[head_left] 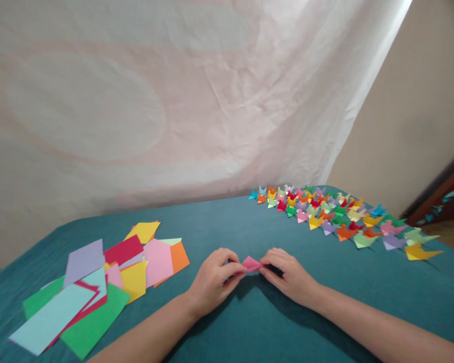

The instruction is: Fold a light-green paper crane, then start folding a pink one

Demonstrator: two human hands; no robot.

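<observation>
Between my two hands, just above the table, is a small folded piece of pink paper with a pointed top. My left hand pinches its left end between thumb and fingertips. At the opposite end, my right hand grips the paper the same way. The fingers hide both ends of the paper, so only its middle shows.
Loose sheets of coloured paper lie overlapping on the left of the teal-covered table. Rows of folded paper birds stand at the back right. A pale cloth hangs behind the table.
</observation>
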